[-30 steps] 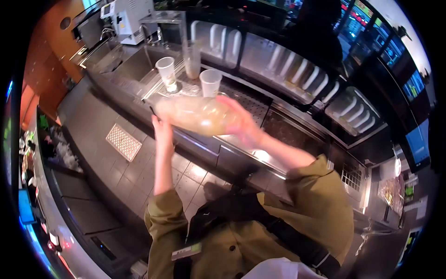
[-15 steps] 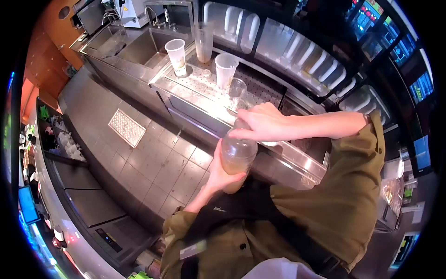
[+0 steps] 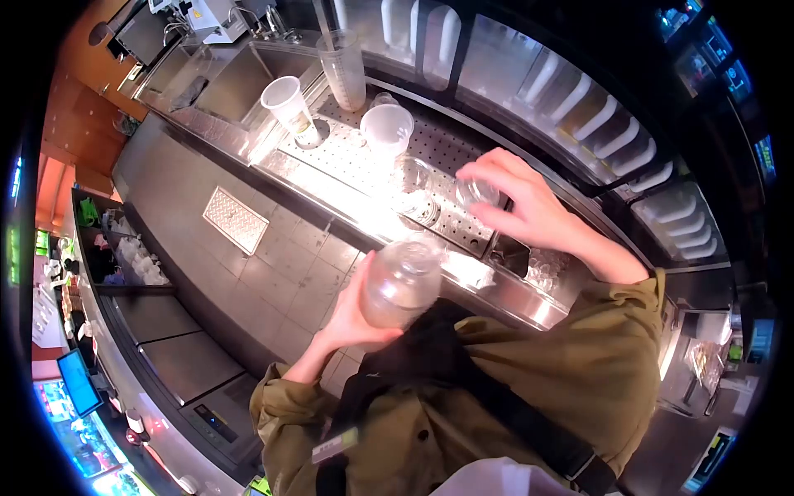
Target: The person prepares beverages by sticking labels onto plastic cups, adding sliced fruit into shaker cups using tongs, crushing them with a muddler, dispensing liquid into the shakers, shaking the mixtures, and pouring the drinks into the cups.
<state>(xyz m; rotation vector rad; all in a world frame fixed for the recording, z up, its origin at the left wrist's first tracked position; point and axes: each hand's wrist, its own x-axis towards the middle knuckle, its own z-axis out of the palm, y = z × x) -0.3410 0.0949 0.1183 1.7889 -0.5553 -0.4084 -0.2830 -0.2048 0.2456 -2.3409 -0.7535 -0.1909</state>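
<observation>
My left hand is wrapped around a clear shaker in front of my apron. A narrower top section faces up at me, and cloudy liquid seems to sit inside. Out over the perforated drip tray, my right hand has its fingers curled around a small clear cap, somewhat blurred. A clear cup stands on the tray just left of that hand. Behind it are a white translucent cup and a printed cup, which looks tilted from here.
A tall measuring pitcher stands at the tray's back. The sink lies to the left. White-handled containers line the back wall. Ice fills a bin right of the tray. A metal floor grate lies at lower left.
My right hand has left the shaker's top and moved right and up over the tray with the small cap. The left hand has shifted slightly left, still holding the shaker. The view has shifted.
</observation>
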